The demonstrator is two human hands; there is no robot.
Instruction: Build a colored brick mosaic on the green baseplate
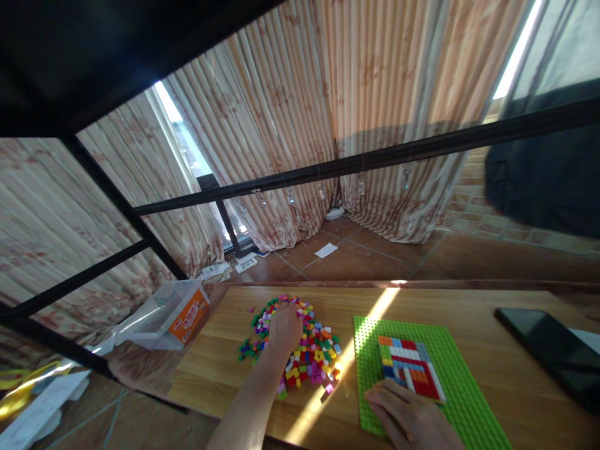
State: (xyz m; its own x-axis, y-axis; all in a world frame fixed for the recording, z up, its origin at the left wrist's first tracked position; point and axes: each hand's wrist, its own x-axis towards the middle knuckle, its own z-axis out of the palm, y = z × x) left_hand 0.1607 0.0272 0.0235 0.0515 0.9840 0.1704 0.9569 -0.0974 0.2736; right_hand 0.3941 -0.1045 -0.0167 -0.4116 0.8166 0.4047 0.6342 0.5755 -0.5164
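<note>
My left hand (285, 326) reaches down into a spread-out pile of small toy building bricks (309, 357) of many colours. Its fingertips are hidden behind the hand and among the bricks, so its grip does not show. On the right, a green studded baseplate (457, 369) lies flat on the table. A flat block of built-up bricks (410, 360) in red, white, blue, orange and yellow sits on that plate. My right hand (407, 412) is at the block's near edge, over the plate, with its fingers curled together. Whatever it pinches, if anything, is hidden.
The wooden table (225, 350) carries a dark tablet-like device (548, 350) at the right. A clear plastic box (164, 312) with an orange label stands beyond the left edge. Dark metal bars (356, 164) cross in front of floor-length curtains (281, 106).
</note>
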